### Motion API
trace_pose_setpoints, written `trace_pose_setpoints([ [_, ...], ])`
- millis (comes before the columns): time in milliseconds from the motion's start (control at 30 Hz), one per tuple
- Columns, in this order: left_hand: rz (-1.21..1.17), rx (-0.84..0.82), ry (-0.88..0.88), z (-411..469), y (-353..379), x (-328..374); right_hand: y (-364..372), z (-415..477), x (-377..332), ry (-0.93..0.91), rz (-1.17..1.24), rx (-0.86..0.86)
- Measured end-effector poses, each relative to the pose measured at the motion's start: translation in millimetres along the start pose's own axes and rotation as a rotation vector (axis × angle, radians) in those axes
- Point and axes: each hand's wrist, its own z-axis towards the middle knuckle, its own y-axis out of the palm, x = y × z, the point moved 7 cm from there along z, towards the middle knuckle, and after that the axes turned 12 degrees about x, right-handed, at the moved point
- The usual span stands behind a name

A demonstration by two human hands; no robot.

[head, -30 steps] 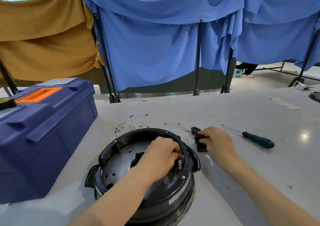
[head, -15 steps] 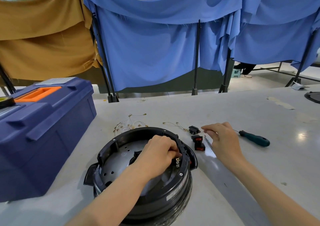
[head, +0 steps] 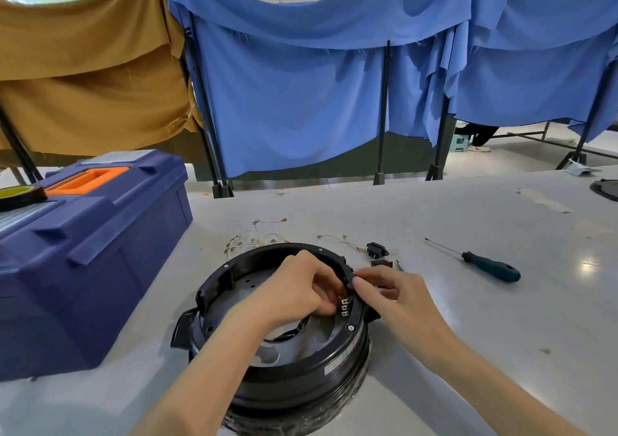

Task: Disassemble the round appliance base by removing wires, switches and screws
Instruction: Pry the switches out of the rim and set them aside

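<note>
The round black appliance base (head: 274, 368) sits open side up at the table's middle. My left hand (head: 294, 288) reaches inside it, its fingers curled at the right inner wall on a switch with brass terminals (head: 344, 310) still set in the rim. From outside, my right hand (head: 391, 296) pinches the same spot of the rim with thumb and forefinger. Behind the base lie loose wires (head: 254, 240), a black socket part (head: 377, 250) and a red-and-black switch (head: 381, 263). A green-handled screwdriver (head: 488, 266) lies to the right.
A large blue toolbox (head: 83, 251) with an orange handle stands at the left, a tape roll (head: 20, 194) on its lid. A dark round object (head: 607, 189) sits at the far right edge. Blue and brown curtains on stands hang behind the table.
My right hand left the loose switches on the table, drifted right, then came back left onto the base's rim. My left hand stayed inside the base.
</note>
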Motion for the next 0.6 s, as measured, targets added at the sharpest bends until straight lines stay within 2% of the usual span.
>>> trace_pose_setpoints([
  [67, -0.008, -0.072, 0.008, -4.2, 0.0, 0.0, 1.8, 2.1, -0.4, -0.006, 0.002, -0.002],
  [267, 0.045, 0.15, 0.158, -4.9, -2.7, 4.0, -2.1, 5.0, -0.2, 0.046, 0.21, -0.037],
  [400, 0.083, 0.182, 0.207, -6.0, 0.1, 2.5, -11.8, 1.4, 0.9, 0.003, 0.231, 0.01],
  [600, 0.286, 0.156, 0.282, -8.4, 10.3, 5.6, -9.5, -2.4, 4.3, 0.034, 0.283, -0.014],
])
